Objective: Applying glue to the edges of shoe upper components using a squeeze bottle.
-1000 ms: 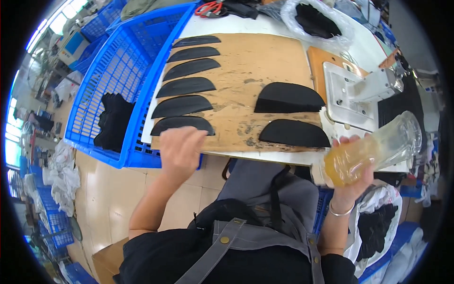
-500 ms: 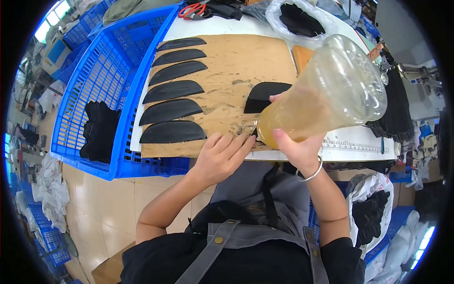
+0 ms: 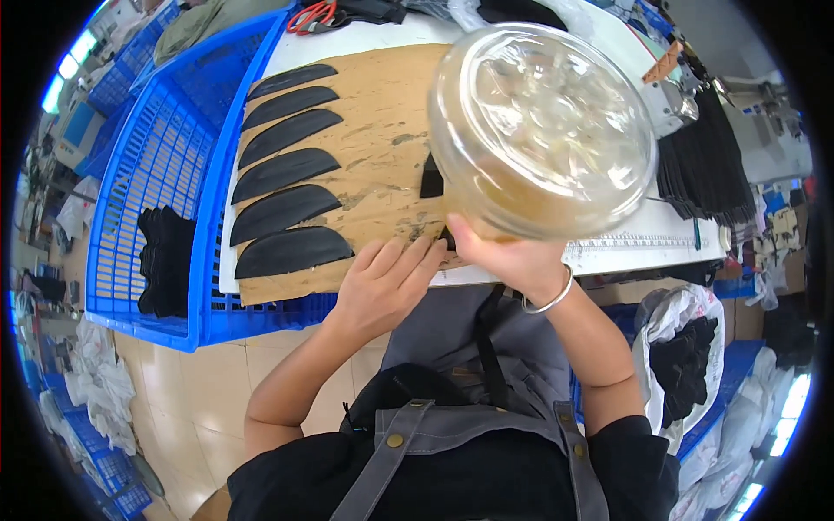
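My right hand (image 3: 512, 260) is wrapped round a clear plastic bottle (image 3: 547, 130) of yellowish liquid. The bottle tips over the brown board (image 3: 373, 148) with its round base toward me, hiding its neck and mouth. My left hand (image 3: 387, 282) lies at the board's near edge, fingers stretched out, tips by a small dark bit of material (image 3: 448, 239) close to the bottle. Several black half-moon pieces (image 3: 291, 253) lie in a column along the board's left side. Part of another black piece (image 3: 431, 180) shows beside the bottle; the rest is hidden.
A blue plastic crate (image 3: 208, 286) with stacked black pieces (image 3: 167, 260) stands left of the table. Red-handled scissors (image 3: 311, 17) lie at the back. Further right are a ruler (image 3: 634, 243), a black stack (image 3: 704, 165) and a white bag (image 3: 643, 352) of black pieces below.
The bottle has swung up and leftward, its base turning toward me and covering more of the board and the black piece. My left hand stays at the near edge. The whole view has shifted slightly.
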### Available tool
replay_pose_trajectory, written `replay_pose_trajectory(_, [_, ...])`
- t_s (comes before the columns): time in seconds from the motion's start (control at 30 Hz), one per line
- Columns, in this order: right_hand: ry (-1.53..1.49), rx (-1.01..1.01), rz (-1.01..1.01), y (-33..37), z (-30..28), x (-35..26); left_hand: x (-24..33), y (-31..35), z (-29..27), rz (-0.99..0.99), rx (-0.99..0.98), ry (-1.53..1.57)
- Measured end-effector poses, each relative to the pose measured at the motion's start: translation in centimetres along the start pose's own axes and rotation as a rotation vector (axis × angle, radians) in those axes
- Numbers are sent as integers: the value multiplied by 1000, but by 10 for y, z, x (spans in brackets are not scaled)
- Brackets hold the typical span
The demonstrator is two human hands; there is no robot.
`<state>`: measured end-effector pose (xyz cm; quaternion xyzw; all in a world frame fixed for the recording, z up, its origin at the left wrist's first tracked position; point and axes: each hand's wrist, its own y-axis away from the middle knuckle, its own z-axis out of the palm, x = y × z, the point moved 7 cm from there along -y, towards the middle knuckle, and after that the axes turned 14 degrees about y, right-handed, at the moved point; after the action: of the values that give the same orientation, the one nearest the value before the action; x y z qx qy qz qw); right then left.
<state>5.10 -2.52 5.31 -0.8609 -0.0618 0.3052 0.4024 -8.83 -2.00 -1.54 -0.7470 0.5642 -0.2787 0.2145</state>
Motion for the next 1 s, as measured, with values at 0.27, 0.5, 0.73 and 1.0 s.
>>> replay_pose_trajectory(0.27, [92, 115, 147, 13, -50, 32, 0, -4, -2, -70, -29, 3])
replay_pose_trajectory(0.5, [334, 296, 364, 39, -123, 57, -1, -2, -7, -84, -13, 36])
replay_pose_trajectory(0.73, [-224, 86, 73, 13, -69, 1, -1, -3, -3, -40, -4, 7])
replay_pose_trajectory(1.0, [-264, -241, 278, 21, 12, 9, 1, -5, -3, -66, 24, 11])
